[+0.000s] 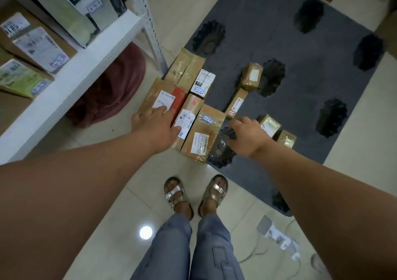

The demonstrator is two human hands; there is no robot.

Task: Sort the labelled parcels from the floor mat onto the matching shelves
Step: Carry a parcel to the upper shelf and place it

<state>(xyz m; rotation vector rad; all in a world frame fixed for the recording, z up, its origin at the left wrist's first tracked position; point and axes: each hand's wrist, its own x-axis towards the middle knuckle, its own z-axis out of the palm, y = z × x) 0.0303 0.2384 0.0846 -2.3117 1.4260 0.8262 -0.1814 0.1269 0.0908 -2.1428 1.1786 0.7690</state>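
Two bare arms reach down over a dark grey floor mat (290,49) patterned with black flower shapes, where taped brown parcels lie clustered at its near-left corner. White shelving (71,75) rises at left, its boards carrying labelled boxes, with a dark red cushion (111,86) on the tiled floor beneath. Largest of the cluster, a brown parcel with a red panel (163,94) sits at the mat's left edge; the left hand (156,127), fingers extended and released, hovers over it, though contact cannot be told. Just right lies a parcel marked 3-2-9 (204,133), with a narrower labelled one (189,116) between them. A small white box (203,83) sits farther back, against two taped parcels (185,69). The right hand (247,135), fingers curled downward and holding nothing, hangs above the mat near a long slim parcel (236,103) and two small packets (277,131). Silver sandals (195,193) stand on the near tiles.
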